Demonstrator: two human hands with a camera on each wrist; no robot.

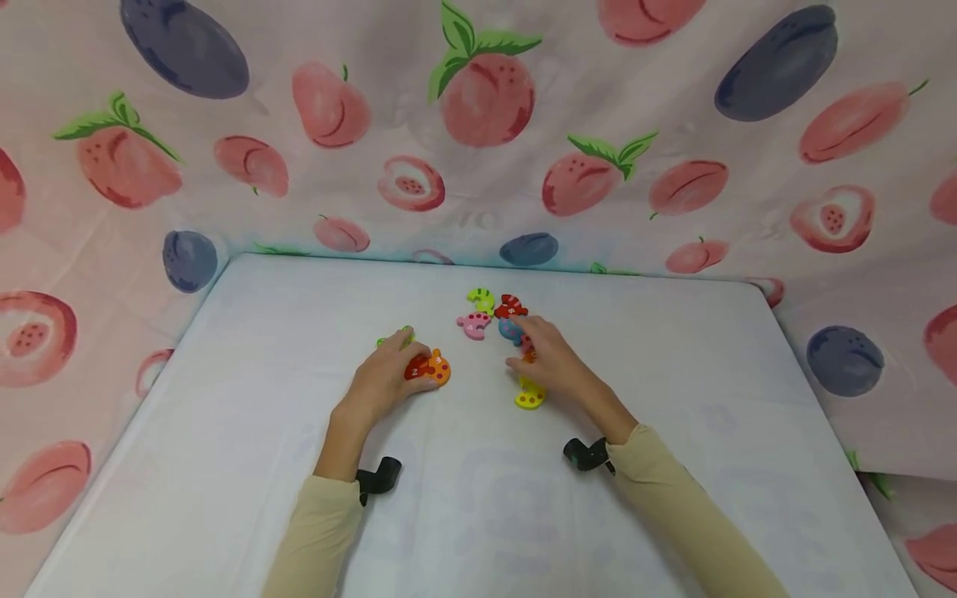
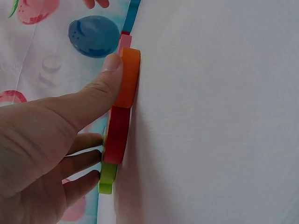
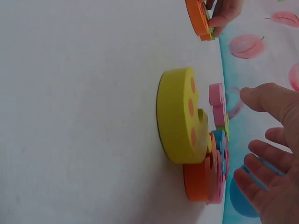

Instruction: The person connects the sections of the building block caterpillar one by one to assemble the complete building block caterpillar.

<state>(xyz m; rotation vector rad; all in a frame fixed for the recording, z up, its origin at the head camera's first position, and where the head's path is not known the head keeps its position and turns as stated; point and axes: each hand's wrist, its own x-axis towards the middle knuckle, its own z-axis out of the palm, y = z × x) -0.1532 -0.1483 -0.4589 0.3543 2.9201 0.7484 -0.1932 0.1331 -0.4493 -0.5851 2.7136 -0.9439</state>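
Observation:
In the head view my left hand [image 1: 383,374] curves around a cluster of small, thick animal-shaped pieces. Its thumb lies against a spotted orange piece [image 1: 439,369]; its fingers reach a red piece [image 2: 118,135] marked 2 and a green piece [image 2: 108,175]. My right hand [image 1: 553,359] hovers with fingers spread and nothing held, over a second cluster. Below it lie a spotted yellow crescent piece [image 3: 175,116], an orange piece [image 3: 195,182] and a blue piece [image 1: 510,330], partly hidden by the hand in the head view.
Beyond the right hand sit a pink piece [image 1: 474,325], a yellow-green piece [image 1: 483,299] and a red striped piece [image 1: 512,306]. All rest on a white-covered table [image 1: 478,498]. A fruit-print cloth [image 1: 478,183] rises behind the table's back edge.

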